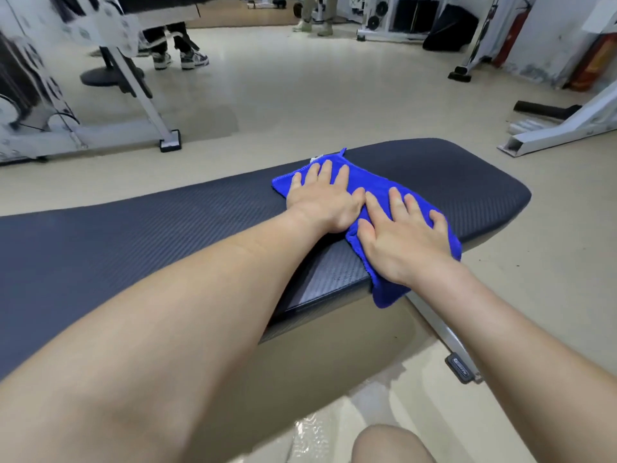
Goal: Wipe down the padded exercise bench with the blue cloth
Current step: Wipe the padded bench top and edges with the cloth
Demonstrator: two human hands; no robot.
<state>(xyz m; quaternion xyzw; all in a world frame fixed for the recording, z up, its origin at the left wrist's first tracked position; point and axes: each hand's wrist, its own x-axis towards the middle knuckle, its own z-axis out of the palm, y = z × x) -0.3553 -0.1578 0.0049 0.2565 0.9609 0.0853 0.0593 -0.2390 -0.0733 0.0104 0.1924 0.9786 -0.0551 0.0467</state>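
bench (133,242) lengthwise left-right, blue cloth (374,185) across

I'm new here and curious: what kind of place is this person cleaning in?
Most likely a gym. Both hands press a blue cloth flat on a padded bench, white machine frames stand on the floor, and weight plates hang on a rack at the back.

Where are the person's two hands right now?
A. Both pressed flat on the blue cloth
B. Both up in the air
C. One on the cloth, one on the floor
A: the left hand and the right hand both lie flat, fingers spread, on the blue cloth covering the dark padded exercise bench.
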